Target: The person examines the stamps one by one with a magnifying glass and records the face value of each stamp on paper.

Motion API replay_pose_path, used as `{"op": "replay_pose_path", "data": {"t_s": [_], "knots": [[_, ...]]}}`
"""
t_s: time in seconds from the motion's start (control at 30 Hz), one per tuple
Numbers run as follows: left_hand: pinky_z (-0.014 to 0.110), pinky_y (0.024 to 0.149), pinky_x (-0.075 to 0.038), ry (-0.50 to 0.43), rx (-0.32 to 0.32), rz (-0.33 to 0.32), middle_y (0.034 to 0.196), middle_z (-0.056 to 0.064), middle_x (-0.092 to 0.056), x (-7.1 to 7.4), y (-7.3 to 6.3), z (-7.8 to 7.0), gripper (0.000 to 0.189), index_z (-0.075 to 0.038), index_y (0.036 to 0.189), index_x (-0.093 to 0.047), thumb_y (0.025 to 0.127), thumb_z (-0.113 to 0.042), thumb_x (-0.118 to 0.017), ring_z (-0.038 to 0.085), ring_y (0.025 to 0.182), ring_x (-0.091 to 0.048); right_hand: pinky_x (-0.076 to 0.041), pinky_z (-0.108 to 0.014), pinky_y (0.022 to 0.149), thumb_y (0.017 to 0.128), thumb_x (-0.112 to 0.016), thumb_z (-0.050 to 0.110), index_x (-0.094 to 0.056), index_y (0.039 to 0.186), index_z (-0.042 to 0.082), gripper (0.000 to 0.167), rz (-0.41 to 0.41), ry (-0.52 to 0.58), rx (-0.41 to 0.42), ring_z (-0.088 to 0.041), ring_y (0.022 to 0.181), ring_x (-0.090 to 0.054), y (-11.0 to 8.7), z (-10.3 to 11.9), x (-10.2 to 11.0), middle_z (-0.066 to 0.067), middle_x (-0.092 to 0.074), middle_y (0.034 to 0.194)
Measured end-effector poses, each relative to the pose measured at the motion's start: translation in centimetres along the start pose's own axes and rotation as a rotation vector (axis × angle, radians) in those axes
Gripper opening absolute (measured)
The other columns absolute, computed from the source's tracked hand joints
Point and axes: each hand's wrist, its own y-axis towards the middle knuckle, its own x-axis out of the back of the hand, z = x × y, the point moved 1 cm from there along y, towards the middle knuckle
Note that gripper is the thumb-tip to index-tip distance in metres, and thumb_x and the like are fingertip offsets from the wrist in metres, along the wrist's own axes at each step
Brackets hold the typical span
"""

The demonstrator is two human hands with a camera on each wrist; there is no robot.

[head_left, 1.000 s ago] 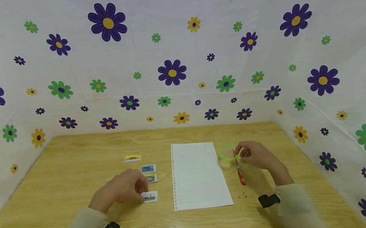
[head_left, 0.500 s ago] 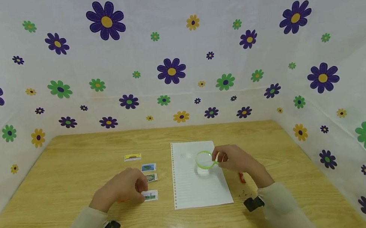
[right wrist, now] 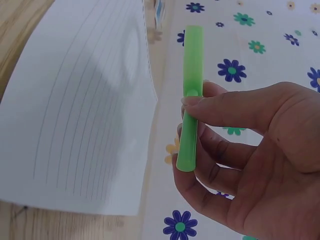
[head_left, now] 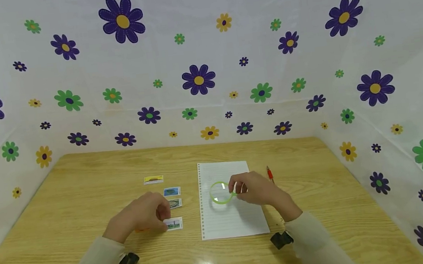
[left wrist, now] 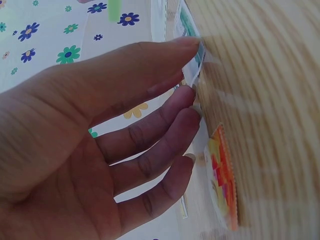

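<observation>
My right hand [head_left: 255,191] pinches the short handle of a green-rimmed magnifying glass [head_left: 220,194], held over the ruled sheet of paper [head_left: 227,224]. In the right wrist view the magnifying glass [right wrist: 192,60] shows edge-on, thumb against its handle. On the left, my left hand [head_left: 144,213] pinches the near edge of a postage stamp [head_left: 175,224] with a green picture. Seen from the left wrist, this stamp [left wrist: 192,60] is tilted under the thumb tip, and an orange stamp [left wrist: 224,177] lies below the other fingers.
A yellow stamp [head_left: 153,180], a blue stamp [head_left: 172,191] and a grey-green stamp [head_left: 175,203] lie beyond the left hand. A red pen [head_left: 269,173] is partly hidden behind the right hand. Flowered cloth [head_left: 195,55] surrounds the wooden table [head_left: 102,170].
My right hand has lifted the magnifying glass from beside the red pen and carried it left over the paper. My left hand has stayed at the green-picture stamp.
</observation>
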Motion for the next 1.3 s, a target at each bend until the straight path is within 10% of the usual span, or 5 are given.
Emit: {"op": "replay_pose_path", "data": {"t_s": [1.3], "knots": [[0.026, 0.065, -0.047, -0.030, 0.034, 0.008, 0.078, -0.004, -0.063, -0.1, -0.1, -0.1, 0.020, -0.016, 0.082, -0.072, 0.076, -0.013, -0.091, 0.013, 0.073, -0.054, -0.048, -0.020, 0.062, 0.091, -0.072, -0.002, -0.071, 0.099, 0.014, 0.018, 0.077, -0.038, 0.133, -0.010, 0.074, -0.061, 2.5, 5.6, -3.5, -0.006, -0.074, 0.089]]}}
